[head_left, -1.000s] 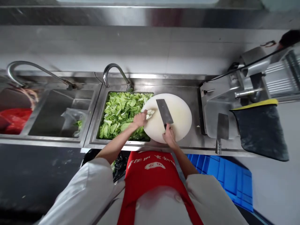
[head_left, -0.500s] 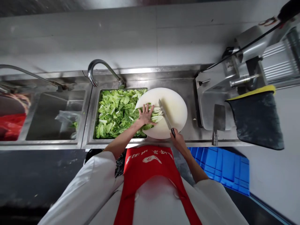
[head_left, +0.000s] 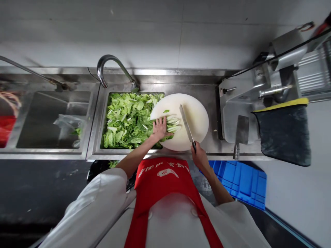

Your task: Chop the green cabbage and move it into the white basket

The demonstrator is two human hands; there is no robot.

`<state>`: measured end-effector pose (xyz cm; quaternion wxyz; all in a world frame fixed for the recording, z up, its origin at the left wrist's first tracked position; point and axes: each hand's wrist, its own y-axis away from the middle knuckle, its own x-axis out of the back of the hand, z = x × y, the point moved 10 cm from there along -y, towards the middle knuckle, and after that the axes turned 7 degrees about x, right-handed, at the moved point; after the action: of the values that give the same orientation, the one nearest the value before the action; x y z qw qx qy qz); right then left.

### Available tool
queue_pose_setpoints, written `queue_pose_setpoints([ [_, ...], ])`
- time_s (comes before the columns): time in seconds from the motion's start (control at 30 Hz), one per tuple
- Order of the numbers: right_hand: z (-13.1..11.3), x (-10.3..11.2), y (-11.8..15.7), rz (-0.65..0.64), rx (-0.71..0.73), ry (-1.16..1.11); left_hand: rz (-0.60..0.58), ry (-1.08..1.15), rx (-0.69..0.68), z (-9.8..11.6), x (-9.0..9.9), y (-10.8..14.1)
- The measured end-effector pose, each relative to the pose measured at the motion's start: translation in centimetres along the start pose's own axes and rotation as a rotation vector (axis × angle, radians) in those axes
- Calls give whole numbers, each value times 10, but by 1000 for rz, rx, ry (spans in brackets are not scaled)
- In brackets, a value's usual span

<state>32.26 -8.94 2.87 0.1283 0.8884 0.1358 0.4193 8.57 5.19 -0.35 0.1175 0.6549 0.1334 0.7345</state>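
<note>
On the round white cutting board (head_left: 178,146) lies a bunch of leafy greens (head_left: 173,124), its pale stalks pointing right. My left hand (head_left: 159,129) rests flat across the leaf end, fingers spread and thumb out to the right; part of the bunch is hidden beneath it. The black handle of a kitchen knife (head_left: 186,124) is wrapped in my right hand (head_left: 199,155). Its blade angles up and left over the board, just right of the stalks and apart from them. A loose leaf (head_left: 166,111) sits above my left fingers.
Cut greens (head_left: 129,120) fill the sink left of the board, under a curved faucet (head_left: 113,60). A further sink (head_left: 43,120) holds a plastic bag (head_left: 68,124). To the right are a cleaver (head_left: 242,129), a dark cloth with yellow edging (head_left: 284,131) and a blue crate (head_left: 243,182) below.
The knife has shifted slightly right, away from the stalks. My left fingers are less widely spread, and a loose leaf now shows apart above them. The camera view has shifted a little.
</note>
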Motion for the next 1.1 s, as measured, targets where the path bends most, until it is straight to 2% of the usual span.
queue_pose_setpoints([
  [0.1, -16, -2, 2, -33, 20, 6, 18, 19, 4, 0, -2, 2],
  [0.2, -25, -7, -7, -94, 21, 67, 3, 40, -3, 4, -6, 4],
  [0.33, -19, -11, -35, -161, -18, 180, -23, 70, -29, 8, -10, 6],
  [0.43, -17, -14, -56, -167, 2, 237, -41, 80, -23, 6, -13, 5],
  [0.53, -15, -17, -66, -167, -5, 259, -33, 80, -4, 0, -14, 1],
  [0.63, -18, -14, -67, -168, 6, 265, -13, 98, 13, -6, -13, -2],
  [0.77, -29, 2, -62, -185, 53, 293, -9, 98, -6, -5, -11, 1],
  [0.93, -39, 21, -50, -160, 39, 334, -17, 96, 9, -4, -16, 4],
  [1.1, -43, 17, -46, -194, 34, 355, 16, 128, -9, -5, -21, 2],
])
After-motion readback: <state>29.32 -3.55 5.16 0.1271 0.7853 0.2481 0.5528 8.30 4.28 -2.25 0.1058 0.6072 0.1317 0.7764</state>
